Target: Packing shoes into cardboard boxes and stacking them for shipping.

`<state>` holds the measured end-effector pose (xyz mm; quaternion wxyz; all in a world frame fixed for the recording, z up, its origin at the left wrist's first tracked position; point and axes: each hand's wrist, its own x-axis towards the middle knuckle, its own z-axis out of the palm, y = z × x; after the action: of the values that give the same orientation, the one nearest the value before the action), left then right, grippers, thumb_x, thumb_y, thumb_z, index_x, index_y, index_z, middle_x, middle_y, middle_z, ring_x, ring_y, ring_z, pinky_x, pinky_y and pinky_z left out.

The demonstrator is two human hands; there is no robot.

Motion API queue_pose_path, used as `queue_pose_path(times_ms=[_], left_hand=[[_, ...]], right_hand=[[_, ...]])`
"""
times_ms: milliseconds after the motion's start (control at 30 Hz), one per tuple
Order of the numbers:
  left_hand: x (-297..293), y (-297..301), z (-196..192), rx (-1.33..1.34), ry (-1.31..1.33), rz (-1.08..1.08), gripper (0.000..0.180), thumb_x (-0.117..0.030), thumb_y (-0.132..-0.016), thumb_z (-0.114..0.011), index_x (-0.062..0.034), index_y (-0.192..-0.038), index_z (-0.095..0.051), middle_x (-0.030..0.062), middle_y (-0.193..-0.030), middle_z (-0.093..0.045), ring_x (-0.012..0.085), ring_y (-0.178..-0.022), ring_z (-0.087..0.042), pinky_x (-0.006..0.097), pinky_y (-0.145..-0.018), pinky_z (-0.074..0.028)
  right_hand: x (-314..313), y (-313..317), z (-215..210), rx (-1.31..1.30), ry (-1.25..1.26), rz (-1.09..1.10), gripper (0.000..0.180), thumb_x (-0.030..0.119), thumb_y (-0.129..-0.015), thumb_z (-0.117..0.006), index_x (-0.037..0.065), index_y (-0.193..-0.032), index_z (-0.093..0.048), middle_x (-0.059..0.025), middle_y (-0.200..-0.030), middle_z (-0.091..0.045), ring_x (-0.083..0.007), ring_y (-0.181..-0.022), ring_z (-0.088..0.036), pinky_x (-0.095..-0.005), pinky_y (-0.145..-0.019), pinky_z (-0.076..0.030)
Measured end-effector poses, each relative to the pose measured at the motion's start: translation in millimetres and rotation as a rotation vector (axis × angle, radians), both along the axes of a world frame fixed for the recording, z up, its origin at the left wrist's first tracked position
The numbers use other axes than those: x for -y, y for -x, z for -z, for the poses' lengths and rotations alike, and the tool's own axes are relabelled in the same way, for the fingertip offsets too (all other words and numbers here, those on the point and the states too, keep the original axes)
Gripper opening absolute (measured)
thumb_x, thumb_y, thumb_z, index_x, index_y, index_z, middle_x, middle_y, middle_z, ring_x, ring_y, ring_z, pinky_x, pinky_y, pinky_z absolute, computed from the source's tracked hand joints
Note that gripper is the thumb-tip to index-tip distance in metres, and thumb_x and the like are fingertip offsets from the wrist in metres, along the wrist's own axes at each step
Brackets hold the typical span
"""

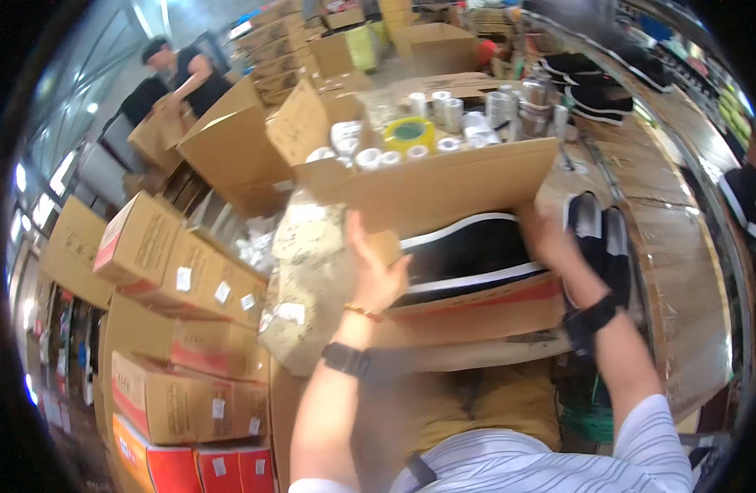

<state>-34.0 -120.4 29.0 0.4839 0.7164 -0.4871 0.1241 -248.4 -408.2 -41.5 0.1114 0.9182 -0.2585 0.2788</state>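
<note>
An open cardboard box (477, 308) sits on the wooden table edge in front of me, with black shoes with white soles (468, 251) lying inside. My left hand (376, 275) is at the box's left end, fingers spread, against the raised flap. My right hand (545, 234) reaches into the box's right side, touching the shoe's end; its fingers are partly hidden. The big lid flap (444, 185) stands up behind the shoes. Another pair of black shoes (601, 238) lies on the table just right of my right hand.
Behind the flap is an open carton (312, 123) holding tape rolls, one yellow-green roll (409, 131). Stacked cartons (181, 329) fill the floor at left. A person in black (185, 74) handles a box at the far left. More black shoes (587, 82) lie on the long wooden table (682, 271).
</note>
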Motion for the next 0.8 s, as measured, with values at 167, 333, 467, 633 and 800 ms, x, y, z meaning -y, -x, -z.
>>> queue_pose_path(times_ms=[167, 333, 467, 633, 800], left_hand=[[-30, -10, 17, 0.166, -0.031, -0.191, 0.068, -0.001, -0.072, -0.063, -0.0007, -0.129, -0.025, 0.0219, -0.136, -0.031, 0.0345, -0.130, -0.030, 0.042, -0.107, -0.026], [-57, -23, -14, 0.377, -0.356, 0.125, 0.044, -0.004, -0.069, -0.059, -0.0056, -0.113, -0.057, 0.0115, -0.101, -0.066, 0.0289, -0.100, -0.060, 0.043, -0.098, -0.037], [-35, 13, -90, 0.499, -0.806, 0.195, 0.081, -0.023, -0.067, -0.070, -0.0074, -0.137, -0.033, 0.0128, -0.130, -0.050, 0.0260, -0.117, -0.049, 0.051, -0.097, -0.037], [-3, 38, -81, 0.616, -1.038, 0.133, 0.101, -0.040, -0.056, -0.077, -0.0097, -0.140, -0.029, 0.0230, -0.139, -0.029, 0.0367, -0.125, -0.033, 0.054, -0.100, -0.028], [0, 39, -87, 0.592, -1.077, 0.166, 0.103, -0.043, -0.058, -0.076, -0.0070, -0.140, -0.027, 0.0249, -0.134, -0.031, 0.0396, -0.124, -0.033, 0.050, -0.100, -0.029]], right_hand=[[-44, 1, -66, 0.335, -0.728, -0.185, 0.067, 0.016, -0.078, -0.066, -0.002, -0.133, -0.032, -0.0264, -0.118, -0.051, -0.0390, -0.113, -0.048, -0.0406, -0.096, -0.039], [-10, 34, -116, 0.386, -0.654, -0.255, 0.057, 0.020, -0.068, -0.072, 0.004, -0.119, -0.054, -0.0161, -0.108, -0.059, -0.0312, -0.107, -0.054, -0.0370, -0.092, -0.044], [-54, 11, -134, -0.579, -0.462, -0.570, 0.113, 0.045, -0.045, -0.083, 0.020, -0.142, -0.030, -0.0216, -0.146, -0.020, -0.0387, -0.136, -0.018, -0.0490, -0.108, -0.024], [-66, 11, -140, -0.481, -0.353, -0.450, 0.102, 0.038, -0.052, -0.079, 0.019, -0.141, -0.033, -0.0277, -0.143, -0.024, -0.0416, -0.135, -0.018, -0.0518, -0.109, -0.020], [-67, 20, -157, -0.445, -0.578, -0.557, 0.094, 0.043, -0.054, -0.077, 0.020, -0.138, -0.040, -0.0275, -0.143, -0.022, -0.0411, -0.135, -0.018, -0.0550, -0.108, -0.018]])
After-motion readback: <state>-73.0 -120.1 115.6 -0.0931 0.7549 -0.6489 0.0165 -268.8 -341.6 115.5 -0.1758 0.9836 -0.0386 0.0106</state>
